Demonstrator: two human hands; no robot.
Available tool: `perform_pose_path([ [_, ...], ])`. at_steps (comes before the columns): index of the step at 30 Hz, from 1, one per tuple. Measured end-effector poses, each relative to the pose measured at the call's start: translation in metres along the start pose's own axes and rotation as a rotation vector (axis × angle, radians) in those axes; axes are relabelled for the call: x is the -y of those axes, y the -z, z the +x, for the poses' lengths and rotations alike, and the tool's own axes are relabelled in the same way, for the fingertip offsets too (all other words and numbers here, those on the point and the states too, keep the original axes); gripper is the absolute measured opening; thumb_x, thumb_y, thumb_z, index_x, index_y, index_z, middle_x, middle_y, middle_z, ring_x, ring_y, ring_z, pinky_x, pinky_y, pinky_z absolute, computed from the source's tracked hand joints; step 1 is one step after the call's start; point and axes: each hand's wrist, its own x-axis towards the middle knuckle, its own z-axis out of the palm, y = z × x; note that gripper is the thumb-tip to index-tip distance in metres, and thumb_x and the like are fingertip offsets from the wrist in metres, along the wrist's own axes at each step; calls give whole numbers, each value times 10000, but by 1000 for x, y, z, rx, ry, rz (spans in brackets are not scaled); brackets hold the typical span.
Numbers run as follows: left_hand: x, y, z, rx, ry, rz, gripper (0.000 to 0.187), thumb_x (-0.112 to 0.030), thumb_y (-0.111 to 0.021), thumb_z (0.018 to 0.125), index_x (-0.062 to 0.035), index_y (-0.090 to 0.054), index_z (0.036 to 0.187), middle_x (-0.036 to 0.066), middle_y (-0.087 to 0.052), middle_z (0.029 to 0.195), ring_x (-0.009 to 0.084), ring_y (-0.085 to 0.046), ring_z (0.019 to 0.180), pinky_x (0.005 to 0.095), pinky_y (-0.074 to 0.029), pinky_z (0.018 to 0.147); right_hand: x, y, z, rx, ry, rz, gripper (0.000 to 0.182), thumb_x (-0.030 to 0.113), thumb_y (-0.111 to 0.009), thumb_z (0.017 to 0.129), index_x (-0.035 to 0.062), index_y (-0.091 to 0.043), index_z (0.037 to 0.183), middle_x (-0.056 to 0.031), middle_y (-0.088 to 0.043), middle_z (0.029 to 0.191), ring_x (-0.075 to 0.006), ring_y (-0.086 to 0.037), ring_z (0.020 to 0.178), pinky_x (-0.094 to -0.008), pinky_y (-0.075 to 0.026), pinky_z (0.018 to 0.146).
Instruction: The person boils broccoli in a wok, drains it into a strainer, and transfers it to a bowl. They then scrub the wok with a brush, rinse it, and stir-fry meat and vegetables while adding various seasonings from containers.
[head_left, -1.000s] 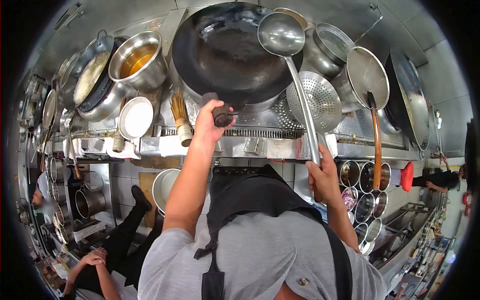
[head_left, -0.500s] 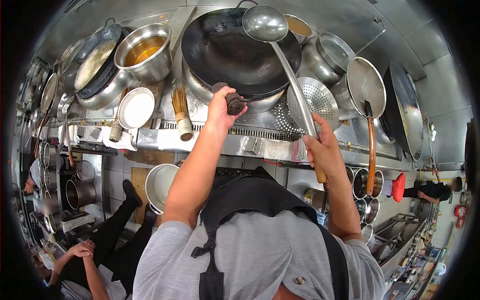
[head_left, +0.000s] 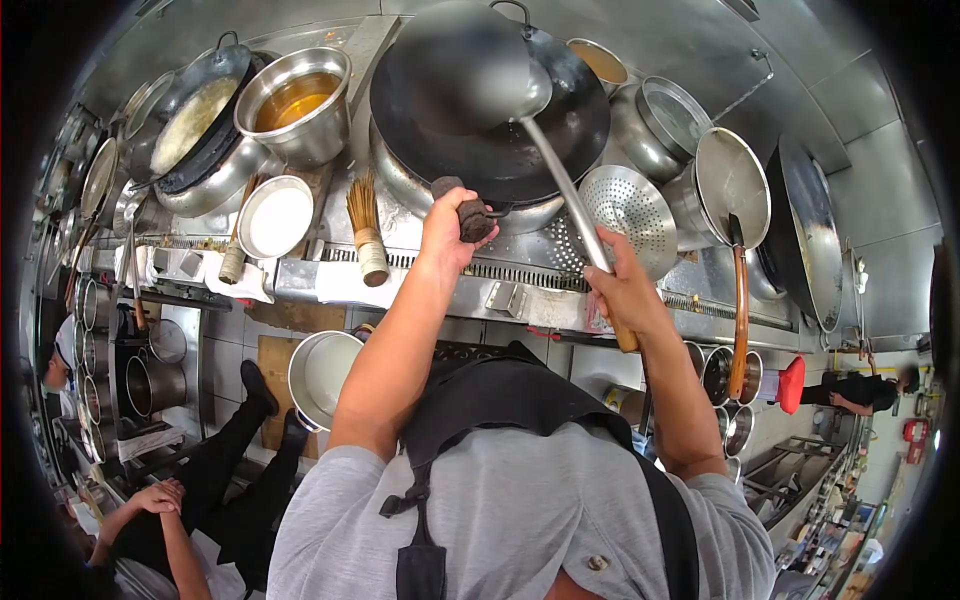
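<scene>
So the big thing here is how the ladle [head_left: 560,170] lines up with the wok [head_left: 450,165]. Its long axis runs on a slant from the right hand [head_left: 628,285], by the front edge of the stove [head_left: 465,298], away and leftward over the wok's right rim. The bowl end is over the inside of the wok, partly behind a blurry patch, so can't tell if it's touching metal. Right fingers are curled closed around the handle, just up from its wooden end. Left hand [head_left: 458,225] is nearer the wok, right at its near rim on the side facing the stove's front edge, fingers wrapped snug around a bunched dark cloth [head_left: 474,222]. A bit of the wok's loop pokes out beside it, but how much is inside, no idea. Perforated strainer [head_left: 635,215] sits just right of the wok, bristle brush [head_left: 370,235] to its left.
</scene>
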Motion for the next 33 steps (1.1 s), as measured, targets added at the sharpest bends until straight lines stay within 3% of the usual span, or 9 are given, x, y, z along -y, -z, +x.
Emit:
perform_pose_path([
  [6, 0, 5, 0, 0, 7, 4, 221, -223, -667, 820, -84, -585, 971, 133, -645, 892, 281, -647, 776, 443, -584, 696, 30, 2, 2, 3, -32, 43, 671, 76, -635, 909, 101, -328, 1506, -48, -556, 737, -120, -539, 549, -295, -447, 478],
  [9, 5, 6, -3, 8, -16, -6, 216, -207, -655, 822, -73, -567, 967, 131, -634, 862, 269, -644, 723, 445, -593, 656, 20, -5, -4, -228, 450, -283, 744, 57, -637, 902, 126, -264, 1541, -69, -571, 786, -135, -565, 591, -284, -477, 503],
  [12, 12, 22, 3, 77, -30, -1, 227, -211, -665, 819, -77, -575, 978, 129, -647, 870, 268, -648, 746, 435, -592, 661, 43, -27, -15, -85, 411, 285, 802, 61, -635, 911, 150, -183, 1567, -103, -590, 857, -155, -593, 629, -285, -506, 526],
  [13, 16, 26, 6, 97, -31, 2, 232, -217, -672, 817, -84, -584, 986, 126, -654, 880, 270, -649, 770, 431, -589, 683, 44, -30, -13, 116, 314, 492, 780, 55, -618, 936, 147, -154, 1556, -110, -589, 950, -159, -589, 564, -278, -510, 483],
  [14, 17, 30, 7, 115, -35, 5, 238, -223, -679, 816, -91, -593, 994, 124, -662, 890, 272, -650, 794, 427, -585, 704, 43, -37, -9, 270, 286, 544, 770, 66, -617, 945, 146, -152, 1554, -100, -578, 884, -155, -589, 560, -280, -506, 473],
  [21, 22, 32, 6, 130, -83, -33, 351, -175, -673, 827, -68, -521, 1125, 138, -637, 936, 254, -656, 806, 420, -590, 655, 148, -62, 8, 250, 274, 192, 685, 81, -648, 896, 70, -328, 1501, -1, -508, 668, -83, -475, 419, -223, -362, 344],
  [24, 22, 29, 2, 138, -134, -38, 356, -158, -662, 831, -63, -512, 1139, 130, -626, 979, 240, -656, 817, 420, -590, 625, 189, -78, 43, 421, 254, 131, 685, 92, -663, 875, 49, -351, 1483, -9, -525, 684, -86, -484, 439, -235, -379, 367],
  [30, 23, 28, 4, 123, -129, -30, 435, -149, -643, 844, -120, -443, 1229, 84, -581, 1000, 206, -647, 827, 432, -587, 610, 200, -157, 116, 308, 448, -485, 619, 98, -649, 894, 51, -379, 1450, -36, -553, 733, -100, -508, 473, -265, -405, 401],
  [33, 24, 26, 4, 108, -148, -25, 415, -166, -629, 851, -128, -458, 1228, 92, -606, 1002, 200, -648, 819, 425, -575, 615, 211, -166, 129, 670, 73, 23, 597, 82, -649, 891, 61, -381, 1424, -36, -543, 715, -109, -512, 471, -271, -407, 390],
])
